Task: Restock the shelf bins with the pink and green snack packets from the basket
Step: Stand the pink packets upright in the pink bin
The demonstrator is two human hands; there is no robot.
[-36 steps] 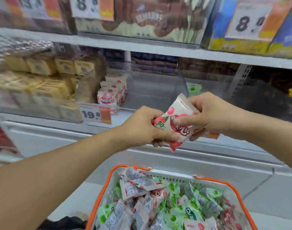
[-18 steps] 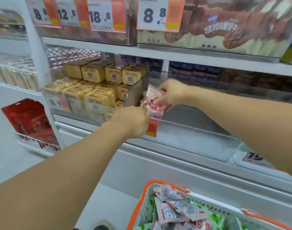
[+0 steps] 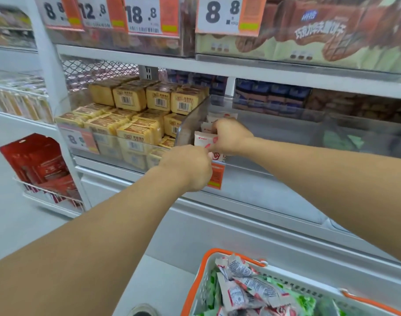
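Note:
My right hand (image 3: 231,137) reaches into the clear shelf bin (image 3: 188,124) and grips a pink snack packet (image 3: 200,141) standing at the front of a short row of pink packets (image 3: 221,116). In front of the bin, my left hand (image 3: 188,167) is curled, its fingertips pinching the same packet's lower edge. The orange-rimmed basket (image 3: 195,281) sits at the bottom right, holding several pink packets (image 3: 245,290) and green packets (image 3: 306,299). A blurred green packet (image 3: 338,140) shows in the bin section further right.
Yellow wrapped blocks (image 3: 135,119) fill the bin to the left of the divider. An orange price tag (image 3: 215,176) hangs on the bin's front below my hands. The shelf above (image 3: 217,65) carries boxes with price labels. Red packs (image 3: 37,163) sit in a wire rack at the left.
Both hands carried the pink packet from in front of the shelf up and into the bin. My right hand now sits deeper, against the row of packets. The view swung to the left.

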